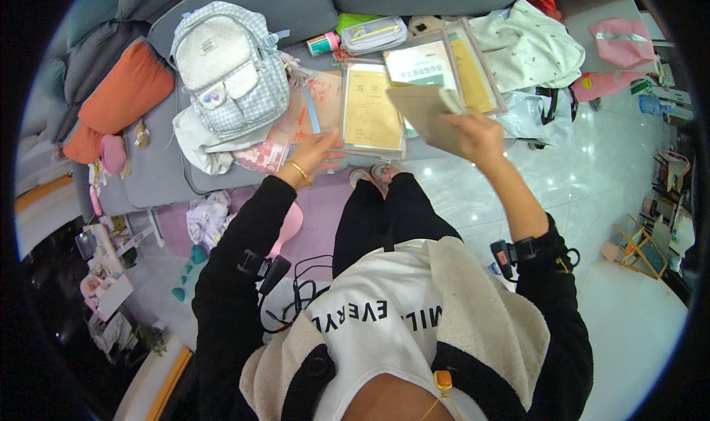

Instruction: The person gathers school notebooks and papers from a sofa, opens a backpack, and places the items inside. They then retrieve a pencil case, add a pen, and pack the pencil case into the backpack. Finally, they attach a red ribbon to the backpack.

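My right hand [481, 139] grips a thin brown notebook [421, 113], held tilted above the sofa's front edge. Pale page edges show near my fingers, slightly blurred. My left hand [317, 153] has its fingers apart and holds nothing. It is beside the lower left corner of a clear zip folder with a yellow exercise book [369, 110] inside; whether it touches the folder I cannot tell. Behind the notebook lies a white and green workbook [416, 60], partly hidden. Another yellow book [468, 68] in a clear folder lies at its right. A pink printed folder [321, 96] is left of the first yellow book.
A checked backpack [230, 71] leans on the grey sofa [150, 182]. A pencil case [374, 35] and a small bottle [323, 44] lie behind the books. White cloth [527, 43] and a plastic bag [538, 116] are at right. Black cables [299, 293] hang near my left arm.
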Action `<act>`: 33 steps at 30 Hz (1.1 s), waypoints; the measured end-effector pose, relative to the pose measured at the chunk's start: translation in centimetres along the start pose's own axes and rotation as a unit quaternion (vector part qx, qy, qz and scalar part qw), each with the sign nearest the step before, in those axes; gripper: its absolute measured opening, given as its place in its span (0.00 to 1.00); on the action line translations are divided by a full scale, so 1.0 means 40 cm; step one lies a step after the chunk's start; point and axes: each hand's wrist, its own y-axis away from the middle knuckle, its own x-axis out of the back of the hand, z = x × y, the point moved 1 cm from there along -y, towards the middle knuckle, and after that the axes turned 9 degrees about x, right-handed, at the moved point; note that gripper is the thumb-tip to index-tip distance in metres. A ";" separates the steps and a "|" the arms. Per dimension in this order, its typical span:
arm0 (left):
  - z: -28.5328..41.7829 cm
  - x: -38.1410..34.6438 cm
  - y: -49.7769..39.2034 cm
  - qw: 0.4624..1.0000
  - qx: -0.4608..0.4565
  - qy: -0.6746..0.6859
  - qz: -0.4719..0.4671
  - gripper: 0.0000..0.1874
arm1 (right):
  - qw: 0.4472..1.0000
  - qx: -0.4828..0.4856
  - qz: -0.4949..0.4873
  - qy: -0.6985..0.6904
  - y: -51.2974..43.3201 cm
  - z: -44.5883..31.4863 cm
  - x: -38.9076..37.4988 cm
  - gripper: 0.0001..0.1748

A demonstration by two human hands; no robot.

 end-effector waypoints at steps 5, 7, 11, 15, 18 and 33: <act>0.073 -0.122 -0.008 0.901 0.014 0.353 -0.251 0.41 | 0.975 0.220 -0.031 -0.002 -0.066 -0.148 -0.067 0.10; 0.091 -0.133 -0.007 0.897 -0.093 0.377 -0.212 0.32 | 0.958 0.285 -0.022 -0.038 -0.079 -0.190 -0.085 0.07; 0.093 -0.142 -0.006 0.918 -0.083 0.340 -0.186 0.25 | 0.945 0.324 -0.017 -0.032 -0.071 -0.166 -0.078 0.06; 0.112 -0.207 -0.023 0.928 -0.122 0.322 -0.141 0.26 | 0.924 0.292 -0.111 -0.219 -0.038 -0.027 -0.039 0.06; 0.145 -0.276 -0.008 0.942 -0.161 0.274 -0.106 0.27 | 0.952 0.138 0.004 -0.274 -0.018 0.123 0.012 0.12; 0.325 -0.623 0.113 0.959 -0.279 0.042 0.008 0.25 | 0.637 -0.316 -0.034 -0.702 -0.042 0.421 0.156 0.22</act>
